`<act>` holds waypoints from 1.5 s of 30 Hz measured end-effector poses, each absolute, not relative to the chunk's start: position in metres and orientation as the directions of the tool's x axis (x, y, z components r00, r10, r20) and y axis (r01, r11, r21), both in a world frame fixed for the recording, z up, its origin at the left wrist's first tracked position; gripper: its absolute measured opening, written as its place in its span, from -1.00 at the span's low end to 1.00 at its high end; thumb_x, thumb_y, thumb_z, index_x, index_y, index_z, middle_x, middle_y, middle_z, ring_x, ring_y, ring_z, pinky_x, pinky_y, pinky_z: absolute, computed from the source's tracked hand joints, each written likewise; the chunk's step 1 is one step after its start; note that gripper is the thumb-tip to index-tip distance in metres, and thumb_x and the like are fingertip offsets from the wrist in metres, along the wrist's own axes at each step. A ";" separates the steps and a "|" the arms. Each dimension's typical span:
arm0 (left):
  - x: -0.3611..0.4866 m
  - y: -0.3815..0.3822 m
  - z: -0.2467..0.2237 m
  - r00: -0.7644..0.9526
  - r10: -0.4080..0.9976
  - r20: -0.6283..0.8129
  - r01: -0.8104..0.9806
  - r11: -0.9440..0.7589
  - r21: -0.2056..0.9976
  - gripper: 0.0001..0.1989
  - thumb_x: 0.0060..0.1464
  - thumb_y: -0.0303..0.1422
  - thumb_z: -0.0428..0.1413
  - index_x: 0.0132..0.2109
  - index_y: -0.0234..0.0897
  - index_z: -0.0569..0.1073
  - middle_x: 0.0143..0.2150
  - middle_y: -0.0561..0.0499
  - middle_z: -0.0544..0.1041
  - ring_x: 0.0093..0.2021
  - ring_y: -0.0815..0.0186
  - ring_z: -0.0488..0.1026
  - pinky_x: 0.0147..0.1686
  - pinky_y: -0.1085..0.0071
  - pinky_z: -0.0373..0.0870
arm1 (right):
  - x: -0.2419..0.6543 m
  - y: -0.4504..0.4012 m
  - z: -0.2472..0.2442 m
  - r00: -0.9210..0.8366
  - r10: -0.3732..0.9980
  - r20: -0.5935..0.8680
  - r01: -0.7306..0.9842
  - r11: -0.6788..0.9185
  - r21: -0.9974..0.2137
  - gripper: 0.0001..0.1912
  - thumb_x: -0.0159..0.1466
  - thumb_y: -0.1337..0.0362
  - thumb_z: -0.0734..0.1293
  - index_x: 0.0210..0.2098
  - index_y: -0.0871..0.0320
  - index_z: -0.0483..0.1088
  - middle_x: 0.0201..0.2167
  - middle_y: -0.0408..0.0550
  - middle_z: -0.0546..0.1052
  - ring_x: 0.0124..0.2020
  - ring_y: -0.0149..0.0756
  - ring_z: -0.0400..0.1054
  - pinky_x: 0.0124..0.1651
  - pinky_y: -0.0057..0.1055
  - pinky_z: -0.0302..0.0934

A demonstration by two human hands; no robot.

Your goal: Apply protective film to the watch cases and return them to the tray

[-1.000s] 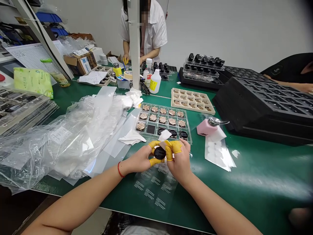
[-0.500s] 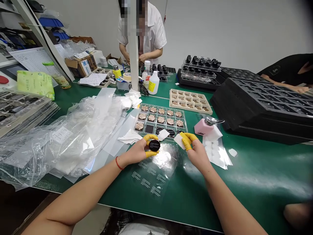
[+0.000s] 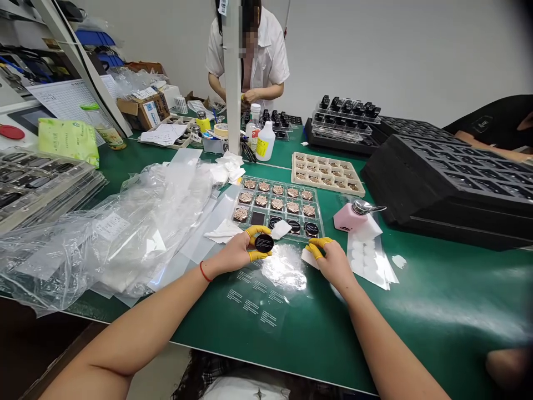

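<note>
Yellow finger cots cover fingers on both hands. My left hand [image 3: 239, 250] grips a round black disc [image 3: 264, 243] by its edge, with small white print facing me. My right hand [image 3: 328, 256] pinches a small white wipe [image 3: 308, 257] just above the table, apart from the disc. Under and between the hands lies a clear film [image 3: 252, 305] with blocks of white print. Beyond them is a clear compartment tray [image 3: 270, 221] of rose-gold round parts [image 3: 277, 204] and several black discs [image 3: 311, 228]. A folded white wipe [image 3: 281, 229] rests on its near edge.
A pink pump bottle [image 3: 348, 216] stands right of the tray, by white pads [image 3: 363, 255]. Plastic bags [image 3: 137, 233] cover the left side. A beige tray [image 3: 327, 182] and black foam trays [image 3: 437, 189] lie farther back. A person in white [image 3: 270, 50] works opposite; another sits at right.
My right hand has lowered and turned its wipe down toward the table. My left hand still holds the black disc in nearly the same place. The view has shifted slightly.
</note>
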State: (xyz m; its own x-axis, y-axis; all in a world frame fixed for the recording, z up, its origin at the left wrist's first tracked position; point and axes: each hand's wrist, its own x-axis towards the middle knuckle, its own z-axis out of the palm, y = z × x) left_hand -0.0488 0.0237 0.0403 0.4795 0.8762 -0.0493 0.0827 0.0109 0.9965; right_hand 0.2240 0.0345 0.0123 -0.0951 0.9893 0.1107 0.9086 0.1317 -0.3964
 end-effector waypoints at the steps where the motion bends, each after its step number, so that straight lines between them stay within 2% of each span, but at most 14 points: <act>1: -0.049 0.024 0.040 0.478 0.877 -0.046 0.082 0.008 0.997 -0.53 -0.05 -0.36 0.19 0.02 -0.18 0.24 -0.19 -0.01 0.48 -0.14 0.22 0.49 -0.09 0.26 0.37 | 0.224 0.035 0.013 -0.087 0.989 0.117 0.909 0.126 -0.397 -0.71 0.18 0.29 0.15 -0.23 0.19 0.47 -0.27 0.12 0.50 -0.21 -0.04 0.28 -0.16 -0.14 0.16; 3: -0.048 0.023 0.040 0.471 0.881 -0.044 0.090 0.001 0.996 -0.53 -0.05 -0.36 0.20 0.01 -0.18 0.24 -0.20 0.00 0.48 -0.16 0.23 0.48 -0.11 0.27 0.37 | 0.220 0.034 0.016 -0.068 0.988 0.137 0.896 0.121 -0.427 -0.72 0.17 0.29 0.16 -0.25 0.17 0.47 -0.26 0.11 0.50 -0.19 -0.03 0.29 -0.15 -0.12 0.15; 5: -0.046 0.021 0.041 0.466 0.884 -0.044 0.106 -0.007 0.994 -0.52 -0.06 -0.37 0.20 0.02 -0.17 0.24 -0.23 0.02 0.46 -0.19 0.25 0.47 -0.14 0.30 0.37 | 0.208 0.032 0.022 -0.047 0.989 0.143 0.825 0.119 -0.552 -0.72 0.19 0.26 0.15 -0.23 0.17 0.45 -0.22 0.08 0.50 -0.15 -0.06 0.30 -0.10 -0.13 0.16; 8: -0.044 0.017 0.044 0.475 0.879 -0.047 0.121 -0.012 0.993 -0.51 -0.07 -0.40 0.20 0.02 -0.15 0.24 -0.26 0.05 0.44 -0.23 0.29 0.44 -0.22 0.36 0.36 | 0.181 0.026 0.036 -0.075 0.997 0.033 0.550 0.069 -0.832 -0.68 0.22 0.15 0.18 -0.13 0.13 0.40 -0.14 0.03 0.48 -0.09 -0.14 0.32 -0.04 -0.18 0.17; 10: -0.043 0.015 0.046 0.486 0.872 -0.053 0.126 -0.010 0.992 -0.51 -0.07 -0.40 0.19 0.03 -0.15 0.24 -0.28 0.06 0.44 -0.27 0.32 0.42 -0.28 0.41 0.35 | 0.161 0.023 0.046 -0.155 0.984 -0.088 0.374 -0.024 -0.927 -0.64 0.19 0.10 0.23 -0.06 0.11 0.35 -0.09 0.01 0.47 -0.06 -0.18 0.33 -0.01 -0.21 0.17; 16: -0.044 0.012 0.046 0.497 0.864 -0.083 0.135 0.017 0.991 -0.49 -0.07 -0.39 0.18 0.06 -0.17 0.25 -0.38 0.08 0.44 -0.42 0.37 0.38 -0.43 0.47 0.28 | 0.128 0.021 0.067 -0.439 0.860 -0.258 0.114 -0.232 -0.966 -0.68 0.12 0.17 0.32 -0.13 0.11 0.38 -0.21 -0.07 0.50 -0.14 -0.26 0.35 -0.02 -0.30 0.17; 19: -0.045 0.012 0.044 0.478 0.872 -0.110 0.100 0.070 0.993 -0.39 -0.05 -0.38 0.16 0.16 -0.19 0.15 -0.40 0.07 0.47 -0.41 0.35 0.41 -0.41 0.45 0.30 | 0.124 0.036 0.067 -0.435 0.862 -0.261 0.135 -0.224 -0.965 -0.72 0.09 0.18 0.34 -0.22 0.16 0.40 -0.32 -0.09 0.50 -0.24 -0.28 0.36 -0.13 -0.33 0.19; 21: -0.046 0.011 0.045 0.501 0.851 -0.160 0.110 0.121 0.987 -0.32 -0.03 -0.37 0.13 0.22 -0.24 0.05 -0.40 0.04 0.51 -0.37 0.31 0.45 -0.36 0.42 0.33 | 0.120 0.056 0.063 -0.351 0.918 -0.186 0.186 -0.126 -0.974 -0.70 0.10 0.19 0.31 -0.18 0.16 0.36 -0.35 -0.10 0.48 -0.28 -0.31 0.35 -0.20 -0.37 0.19; 24: -0.048 0.009 0.051 0.590 0.772 -0.236 0.158 0.176 0.971 -0.42 0.02 -0.34 0.08 0.19 -0.29 0.13 -0.35 -0.02 0.56 -0.29 0.27 0.49 -0.26 0.37 0.35 | 0.110 0.093 0.050 -0.228 0.974 -0.005 0.476 0.107 -0.873 -0.65 0.17 0.24 0.20 -0.05 0.15 0.27 -0.41 -0.13 0.44 -0.38 -0.35 0.32 -0.32 -0.41 0.19; 27: -0.049 0.005 0.056 0.636 0.739 -0.221 0.173 0.142 0.975 -0.60 0.06 -0.32 0.05 0.06 -0.28 0.31 -0.29 -0.05 0.57 -0.24 0.26 0.50 -0.21 0.38 0.35 | 0.098 0.120 0.038 -0.245 0.967 0.072 0.704 0.228 -0.673 -0.74 0.16 0.30 0.19 -0.16 0.16 0.35 -0.45 -0.10 0.43 -0.39 -0.30 0.31 -0.30 -0.36 0.18; 31: -0.048 0.002 0.056 0.651 0.732 -0.200 0.153 0.131 0.979 -0.65 0.07 -0.33 0.03 0.03 -0.28 0.32 -0.27 -0.09 0.58 -0.21 0.23 0.51 -0.26 0.38 0.36 | 0.078 0.132 0.031 -0.278 0.949 0.150 0.776 0.314 -0.547 -0.82 0.15 0.31 0.23 -0.31 0.17 0.46 -0.20 0.12 0.44 -0.05 -0.04 0.19 0.01 -0.11 0.02; 37: -0.046 0.002 0.053 0.663 0.723 -0.197 0.109 0.167 0.980 -0.72 0.07 -0.33 0.03 -0.06 -0.28 0.39 -0.23 -0.12 0.57 -0.19 0.22 0.51 -0.24 0.37 0.39 | 0.043 0.135 0.026 -0.428 0.885 0.181 0.876 0.456 -0.158 -0.68 0.13 0.15 0.32 -0.22 0.27 0.44 0.02 0.25 0.34 0.15 0.10 -0.01 0.10 -0.06 -0.07; 42: -0.048 0.003 0.057 0.647 0.732 -0.214 0.139 0.163 0.977 -0.73 0.06 -0.34 0.05 -0.06 -0.28 0.40 -0.24 -0.12 0.57 -0.19 0.22 0.51 -0.23 0.37 0.40 | 0.037 0.129 0.021 -0.392 0.900 0.190 0.904 0.415 -0.101 -0.64 0.16 0.14 0.30 -0.17 0.30 0.42 0.01 0.29 0.36 0.21 0.11 -0.06 0.10 -0.07 -0.07; 45: -0.047 0.004 0.054 0.654 0.726 -0.210 0.139 0.158 0.978 -0.72 0.07 -0.33 0.05 -0.06 -0.27 0.40 -0.24 -0.11 0.57 -0.20 0.21 0.51 -0.24 0.36 0.40 | 0.038 0.126 0.026 -0.433 0.892 0.131 0.892 0.445 -0.080 -0.68 0.19 0.20 0.27 -0.21 0.36 0.43 -0.07 0.35 0.41 0.23 0.10 -0.09 0.13 -0.07 -0.14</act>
